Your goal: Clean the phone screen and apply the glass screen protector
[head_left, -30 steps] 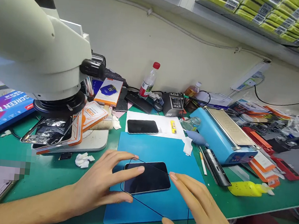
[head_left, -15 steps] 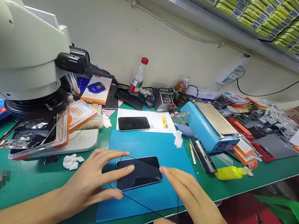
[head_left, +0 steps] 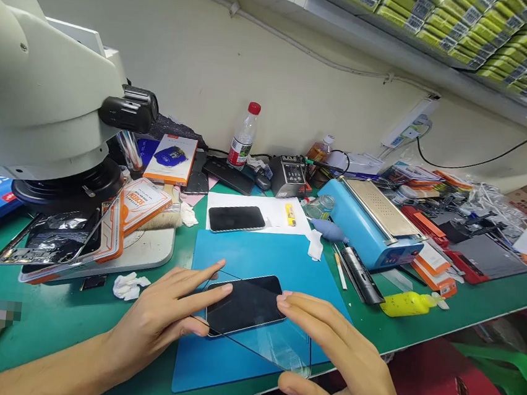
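Clear, thin, black-edged rectangular glass sheet [head_left: 277, 346] sits between two half-open bare hands, slanting over a dark-screened phone with a pale metal rim [head_left: 246, 307]. Fingers spread, the left hand [head_left: 157, 305] holds the sheet's left end by its edges, thumb on the near side. Wide and curved, the right hand [head_left: 350, 361] has fingertips and thumb at opposite long edges; whether it grips, I cannot tell. Beneath, the phone lies face up on a flat blue mat [head_left: 209, 372].

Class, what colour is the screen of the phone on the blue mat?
The screen is black, showing best in the head view.
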A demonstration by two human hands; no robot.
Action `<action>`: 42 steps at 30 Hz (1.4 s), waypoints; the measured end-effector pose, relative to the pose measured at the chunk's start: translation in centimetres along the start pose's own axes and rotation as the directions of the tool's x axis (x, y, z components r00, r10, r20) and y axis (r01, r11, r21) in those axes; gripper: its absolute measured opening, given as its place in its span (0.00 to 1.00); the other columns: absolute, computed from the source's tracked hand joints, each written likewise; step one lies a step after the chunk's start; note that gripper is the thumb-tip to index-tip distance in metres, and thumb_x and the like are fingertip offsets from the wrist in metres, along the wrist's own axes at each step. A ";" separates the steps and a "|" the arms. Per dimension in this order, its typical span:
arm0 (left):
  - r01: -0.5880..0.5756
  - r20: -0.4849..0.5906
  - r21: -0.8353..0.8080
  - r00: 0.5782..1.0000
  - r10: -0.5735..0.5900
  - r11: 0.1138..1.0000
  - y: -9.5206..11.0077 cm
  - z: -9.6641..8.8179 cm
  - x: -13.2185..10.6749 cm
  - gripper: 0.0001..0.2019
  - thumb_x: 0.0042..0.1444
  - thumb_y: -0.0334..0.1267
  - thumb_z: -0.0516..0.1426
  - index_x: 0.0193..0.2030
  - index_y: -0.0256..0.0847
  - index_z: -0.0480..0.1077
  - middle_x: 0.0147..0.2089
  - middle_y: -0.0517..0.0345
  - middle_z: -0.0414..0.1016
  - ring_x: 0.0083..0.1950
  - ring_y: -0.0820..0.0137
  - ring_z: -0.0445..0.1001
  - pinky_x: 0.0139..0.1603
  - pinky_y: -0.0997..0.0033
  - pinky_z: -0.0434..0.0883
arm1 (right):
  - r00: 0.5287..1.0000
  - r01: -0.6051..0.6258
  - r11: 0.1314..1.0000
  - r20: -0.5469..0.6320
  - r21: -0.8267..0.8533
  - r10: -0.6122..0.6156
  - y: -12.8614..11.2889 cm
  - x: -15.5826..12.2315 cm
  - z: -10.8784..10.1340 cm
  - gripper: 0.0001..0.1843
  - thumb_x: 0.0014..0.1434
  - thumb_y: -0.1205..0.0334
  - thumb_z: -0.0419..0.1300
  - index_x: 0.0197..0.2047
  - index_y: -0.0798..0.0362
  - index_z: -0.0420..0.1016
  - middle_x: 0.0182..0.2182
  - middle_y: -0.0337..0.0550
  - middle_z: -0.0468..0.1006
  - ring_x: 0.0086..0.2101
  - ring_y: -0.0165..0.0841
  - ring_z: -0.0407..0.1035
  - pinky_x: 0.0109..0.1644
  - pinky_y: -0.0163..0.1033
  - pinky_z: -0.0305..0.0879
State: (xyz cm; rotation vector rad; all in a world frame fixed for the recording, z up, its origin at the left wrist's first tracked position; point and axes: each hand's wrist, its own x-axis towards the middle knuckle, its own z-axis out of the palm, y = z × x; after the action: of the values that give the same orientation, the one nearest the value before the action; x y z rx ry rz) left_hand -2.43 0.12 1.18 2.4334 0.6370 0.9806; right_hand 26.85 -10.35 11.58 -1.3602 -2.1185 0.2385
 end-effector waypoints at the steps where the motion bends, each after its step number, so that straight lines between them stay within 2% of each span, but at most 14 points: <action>1: 0.004 -0.008 -0.021 1.000 -0.004 1.000 0.1 0.0 0.0 0.25 0.77 0.54 0.45 0.77 0.57 0.59 0.77 0.50 0.64 0.64 0.60 0.76 0.60 0.61 0.71 | 0.999 -0.049 0.998 -0.013 0.033 0.050 -0.2 0.1 0.0 0.28 0.66 0.46 0.68 0.67 0.39 0.74 0.59 0.39 0.82 0.57 0.36 0.78 0.62 0.32 0.73; 4: 0.102 -0.017 -0.133 0.994 -0.105 0.986 0.3 -0.2 0.2 0.23 0.78 0.51 0.47 0.76 0.56 0.59 0.72 0.52 0.71 0.68 0.61 0.73 0.64 0.64 0.70 | 0.962 -0.266 0.944 -0.015 0.197 0.274 -0.7 0.6 0.3 0.21 0.68 0.48 0.67 0.62 0.36 0.78 0.55 0.35 0.83 0.53 0.33 0.80 0.56 0.29 0.75; 7: 0.181 -0.016 -0.255 0.981 -0.192 0.950 0.5 -0.3 0.4 0.16 0.79 0.41 0.48 0.67 0.57 0.68 0.60 0.57 0.76 0.59 0.68 0.77 0.57 0.71 0.73 | 0.894 -0.438 0.814 0.091 0.381 0.439 -0.8 1.3 0.9 0.15 0.70 0.45 0.62 0.55 0.38 0.84 0.49 0.37 0.84 0.45 0.32 0.81 0.49 0.30 0.78; 9: 0.174 -0.018 -0.302 0.982 -0.188 0.937 0.6 -0.2 0.5 0.13 0.79 0.36 0.49 0.59 0.55 0.72 0.53 0.60 0.77 0.52 0.70 0.78 0.53 0.73 0.73 | 0.856 -0.507 0.736 0.160 0.448 0.492 -0.7 1.7 1.4 0.18 0.72 0.43 0.59 0.50 0.40 0.87 0.46 0.39 0.85 0.39 0.31 0.80 0.44 0.31 0.77; 11: 0.212 -0.018 -0.331 0.973 -0.231 0.919 0.5 -0.1 0.6 0.10 0.78 0.37 0.52 0.57 0.54 0.73 0.49 0.61 0.78 0.49 0.71 0.78 0.51 0.73 0.73 | 0.821 -0.553 0.659 0.199 0.510 0.535 -0.4 2.0 1.9 0.22 0.73 0.41 0.56 0.47 0.43 0.88 0.42 0.42 0.86 0.38 0.32 0.80 0.40 0.31 0.77; 13: 0.322 -0.003 -0.370 0.938 -0.347 0.872 0.6 0.0 0.6 0.11 0.77 0.40 0.54 0.61 0.55 0.71 0.47 0.61 0.78 0.47 0.70 0.78 0.48 0.74 0.74 | 0.789 -0.578 0.563 0.225 0.591 0.572 -0.1 2.3 2.2 0.25 0.73 0.38 0.55 0.47 0.45 0.87 0.40 0.45 0.86 0.38 0.34 0.82 0.37 0.32 0.77; 15: 0.428 0.025 -0.421 0.887 -0.461 0.800 0.6 0.1 0.7 0.17 0.76 0.44 0.55 0.69 0.56 0.65 0.43 0.62 0.78 0.45 0.69 0.78 0.45 0.73 0.74 | 0.766 -0.579 0.473 0.245 0.664 0.594 0.2 2.4 2.4 0.26 0.72 0.37 0.55 0.51 0.47 0.85 0.39 0.47 0.86 0.37 0.37 0.83 0.33 0.33 0.77; 18: 0.475 0.043 -0.470 0.854 -0.519 0.744 0.6 0.2 0.8 0.28 0.75 0.48 0.56 0.77 0.56 0.55 0.39 0.63 0.75 0.44 0.69 0.77 0.46 0.71 0.75 | 0.751 -0.566 0.409 0.244 0.716 0.614 0.6 2.4 2.6 0.25 0.71 0.39 0.59 0.56 0.48 0.82 0.40 0.48 0.86 0.34 0.37 0.82 0.29 0.34 0.77; 23: 0.489 0.081 -0.431 0.858 -0.507 0.758 0.5 0.1 1.0 0.27 0.73 0.51 0.58 0.76 0.62 0.58 0.41 0.64 0.75 0.44 0.68 0.76 0.48 0.69 0.74 | 0.738 -0.565 0.406 0.220 0.718 0.638 0.8 2.1 2.6 0.22 0.70 0.42 0.62 0.52 0.51 0.83 0.37 0.49 0.86 0.32 0.36 0.82 0.28 0.33 0.76; 28: 0.408 0.115 -0.344 0.912 -0.394 0.846 0.4 0.2 0.8 0.45 0.59 0.54 0.70 0.77 0.66 0.51 0.55 0.60 0.76 0.56 0.60 0.75 0.60 0.58 0.72 | 0.706 -0.573 0.379 0.203 0.727 0.679 1.0 1.9 2.3 0.22 0.67 0.42 0.65 0.50 0.52 0.84 0.34 0.49 0.86 0.31 0.36 0.80 0.27 0.34 0.75; 30: 0.399 0.103 -0.320 0.916 -0.387 0.859 0.4 0.2 0.7 0.48 0.59 0.54 0.70 0.79 0.66 0.47 0.58 0.58 0.74 0.58 0.59 0.74 0.62 0.56 0.71 | 0.691 -0.586 0.359 0.215 0.727 0.690 1.1 1.9 2.3 0.23 0.65 0.41 0.67 0.48 0.53 0.85 0.33 0.50 0.85 0.29 0.35 0.79 0.26 0.35 0.75; 36: 0.322 0.132 -0.319 0.946 -0.295 0.891 0.7 -0.1 0.9 0.37 0.64 0.48 0.68 0.74 0.65 0.54 0.60 0.57 0.70 0.59 0.60 0.70 0.64 0.57 0.68 | 0.639 -0.620 0.307 0.237 0.722 0.732 1.0 1.7 2.6 0.23 0.63 0.40 0.68 0.46 0.53 0.85 0.32 0.49 0.84 0.26 0.33 0.75 0.26 0.35 0.73; 39: 0.315 0.116 -0.327 0.949 -0.293 0.891 0.7 -0.2 1.0 0.36 0.62 0.45 0.69 0.71 0.63 0.56 0.64 0.56 0.66 0.63 0.59 0.68 0.65 0.57 0.68 | 0.659 -0.623 0.283 0.294 0.730 0.692 1.7 1.4 2.9 0.24 0.64 0.40 0.67 0.51 0.51 0.84 0.33 0.48 0.84 0.28 0.35 0.76 0.26 0.36 0.73; 42: 0.307 0.092 -0.325 0.952 -0.293 0.895 0.6 -0.2 1.0 0.37 0.61 0.44 0.70 0.71 0.62 0.56 0.66 0.55 0.64 0.66 0.58 0.67 0.67 0.56 0.67 | 0.676 -0.607 0.222 0.349 0.764 0.649 2.6 1.1 3.1 0.26 0.65 0.40 0.65 0.57 0.48 0.82 0.42 0.52 0.85 0.37 0.40 0.79 0.31 0.38 0.76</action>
State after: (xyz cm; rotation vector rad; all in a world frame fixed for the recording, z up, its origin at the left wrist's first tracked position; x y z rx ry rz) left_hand -1.75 0.21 2.14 1.9789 0.7379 0.8321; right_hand 26.74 -7.70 8.31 -1.4253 -0.9060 1.3804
